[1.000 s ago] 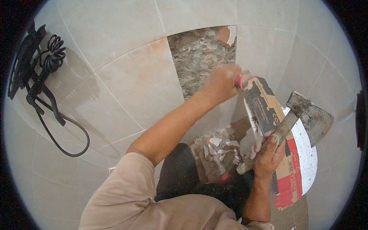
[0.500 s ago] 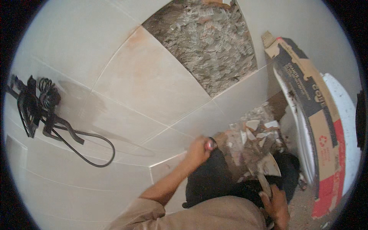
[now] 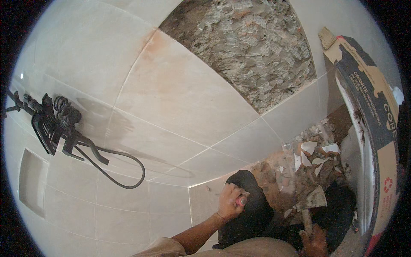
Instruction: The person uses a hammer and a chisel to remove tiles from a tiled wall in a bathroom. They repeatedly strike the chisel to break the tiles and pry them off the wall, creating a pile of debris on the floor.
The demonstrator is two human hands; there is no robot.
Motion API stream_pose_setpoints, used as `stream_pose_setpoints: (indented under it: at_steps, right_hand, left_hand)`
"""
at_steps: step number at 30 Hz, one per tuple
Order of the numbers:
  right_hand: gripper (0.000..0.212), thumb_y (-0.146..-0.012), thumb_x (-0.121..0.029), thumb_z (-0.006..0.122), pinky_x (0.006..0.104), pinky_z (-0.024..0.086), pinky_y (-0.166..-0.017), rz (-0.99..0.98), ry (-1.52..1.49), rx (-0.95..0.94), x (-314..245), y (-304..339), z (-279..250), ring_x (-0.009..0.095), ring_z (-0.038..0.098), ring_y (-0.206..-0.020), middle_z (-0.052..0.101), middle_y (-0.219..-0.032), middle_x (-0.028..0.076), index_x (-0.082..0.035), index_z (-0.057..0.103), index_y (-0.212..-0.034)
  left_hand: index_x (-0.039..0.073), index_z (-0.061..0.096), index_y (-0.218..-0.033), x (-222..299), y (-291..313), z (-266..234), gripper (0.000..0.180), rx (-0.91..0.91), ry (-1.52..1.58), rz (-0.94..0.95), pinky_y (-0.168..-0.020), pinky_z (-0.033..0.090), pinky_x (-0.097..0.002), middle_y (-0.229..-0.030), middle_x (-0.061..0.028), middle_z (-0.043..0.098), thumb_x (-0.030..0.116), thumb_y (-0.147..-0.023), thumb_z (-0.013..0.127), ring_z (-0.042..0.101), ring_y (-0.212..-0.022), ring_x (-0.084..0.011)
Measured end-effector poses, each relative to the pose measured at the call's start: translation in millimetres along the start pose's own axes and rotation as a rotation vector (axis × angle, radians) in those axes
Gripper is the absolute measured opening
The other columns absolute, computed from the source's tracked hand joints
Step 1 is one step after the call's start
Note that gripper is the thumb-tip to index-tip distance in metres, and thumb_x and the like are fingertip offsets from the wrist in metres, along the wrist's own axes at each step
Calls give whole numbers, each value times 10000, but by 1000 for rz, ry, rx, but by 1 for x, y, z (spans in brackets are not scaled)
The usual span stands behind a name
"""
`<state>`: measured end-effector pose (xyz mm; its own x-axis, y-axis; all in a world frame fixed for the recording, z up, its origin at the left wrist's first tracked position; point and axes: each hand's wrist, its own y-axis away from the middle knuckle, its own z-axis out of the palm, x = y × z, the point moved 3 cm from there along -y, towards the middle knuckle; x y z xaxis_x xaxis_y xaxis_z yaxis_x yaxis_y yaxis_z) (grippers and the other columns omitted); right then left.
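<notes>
My left hand (image 3: 231, 202) is closed in a fist over my dark-trousered left knee (image 3: 250, 195). It grips a red-handled tool (image 3: 241, 200); only the handle's rounded end shows, and the rest is hidden by the fingers. Lower right, my right hand (image 3: 316, 240) is wrapped round a wooden-handled tool (image 3: 307, 220). Just beyond the handle's far end shows a pale wedge-shaped piece (image 3: 317, 198); whether it is the tool's head or a broken tile I cannot tell. Broken white tile pieces (image 3: 309, 147) lie on the rubble-strewn floor (image 3: 274, 171) ahead of my hands.
Rough mortar (image 3: 261, 55) is exposed in the tiled wall (image 3: 184, 81). A torn cardboard box (image 3: 364, 98) stands along the right side. At left, a black rack with a coiled hose (image 3: 55, 120) hangs on the wall, near a recessed niche (image 3: 33, 182).
The view has shifted, so the wall, box and rubble sit farther right. My left hand has drawn back from beyond the knee to rest over it. Both hands keep their tools.
</notes>
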<state>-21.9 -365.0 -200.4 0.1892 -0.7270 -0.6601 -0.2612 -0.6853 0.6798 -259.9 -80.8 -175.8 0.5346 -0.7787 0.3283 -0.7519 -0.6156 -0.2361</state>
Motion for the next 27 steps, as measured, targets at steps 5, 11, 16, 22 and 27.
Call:
stream_pose_setpoints:
  at_steps: [5,11,16,22,27]
  right_hand:
    - [562,-989,-479,582,548,493,-838,-50,-35,47,-16,5,-4,510,627,-1006,650,-1077,314,37,577,-1211]
    - [543,-972,-442,619,562,466,-926,66,-64,57,-20,3,0,504,599,-1084,627,-1151,320,7,560,-1272]
    - [606,-947,-397,678,548,477,-963,123,18,221,-4,-9,16,491,586,-1117,598,-1208,339,82,538,-1292]
    - [665,-945,-443,673,558,474,-973,179,-117,103,-5,-8,5,500,569,-1148,568,-1214,358,57,522,-1356]
    - [646,-943,-428,679,544,485,-959,233,-81,86,-14,-11,-2,500,585,-1124,578,-1180,365,49,525,-1350]
  left_hand:
    - [51,637,-956,-11,-9,7,211,-2,52,54,-723,454,-477,-923,-152,546,143,-786,723,560,-864,-379]
    - [54,633,-939,-27,-15,21,251,-23,50,59,-729,454,-480,-919,-147,542,113,-723,746,557,-868,-380]
    - [63,636,-885,-25,-20,23,181,13,94,71,-716,455,-475,-879,-139,555,98,-758,760,564,-843,-374]
    - [73,636,-871,-9,-33,17,163,-3,90,62,-692,448,-466,-853,-137,566,95,-788,775,571,-812,-369]
    - [77,633,-867,-13,-35,31,178,7,74,76,-687,448,-471,-833,-131,569,111,-791,790,574,-802,-366]
